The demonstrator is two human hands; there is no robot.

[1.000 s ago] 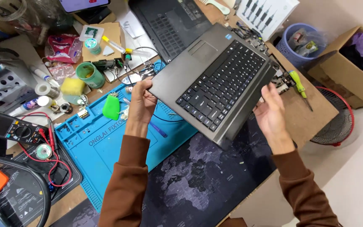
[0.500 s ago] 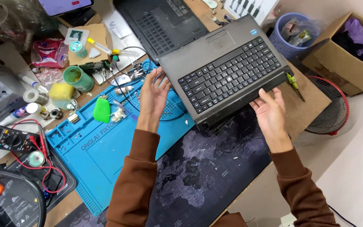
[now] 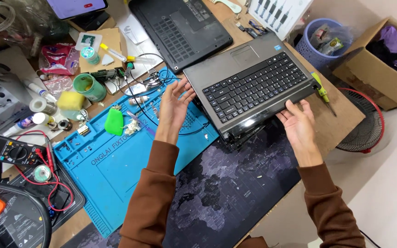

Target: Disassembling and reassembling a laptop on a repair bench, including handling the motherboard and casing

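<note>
Nearest, 2 brown knit sleeves rise from 6 o'clock over a dark desk mat (image 3: pixel 235 183) printed with a faint map, lying on the worktop (image 3: pixel 341 124), a brown board. The right hand (image 3: pixel 299 128), at about 4 o'clock from the middle of the view, grips the near edge of the laptop base (image 3: pixel 253 87), its fingers (image 3: pixel 295 110) curled against the glossy black rim. The left hand (image 3: pixel 175 108) stands just at the base's left edge, palm turned toward it and fingers spread open; whether it touches the edge cannot be told.

The laptop base sits right of centre, tilted so its near edge is lifted off the mat. Its top is matt grey-brown plastic with a black keyboard of flat square keys and a touchpad toward 12 o'clock.

At 8 o'clock lies a blue rubbery repair mat (image 3: pixel 116 170) with moulded shallow compartments along its far edge; small screws and parts lie in them, and a green soft lump (image 3: pixel 114 121) rests on it. At 9 o'clock a multimeter (image 3: pixel 5 149) lies with red leads coiled beside it.

Farther, at 10 o'clock, a green cup (image 3: pixel 88 87) stands open beside a yellow sponge (image 3: pixel 70 100). At 12 o'clock a black laptop bottom cover (image 3: pixel 180 27) lies flat, vents up. At 1 o'clock a lilac plastic basket (image 3: pixel 313 50) holds wrappers, and at 2 o'clock a cardboard box (image 3: pixel 373 82) holds purple cloth. A yellow-green screwdriver (image 3: pixel 321 92) lies just right of the base.
</note>
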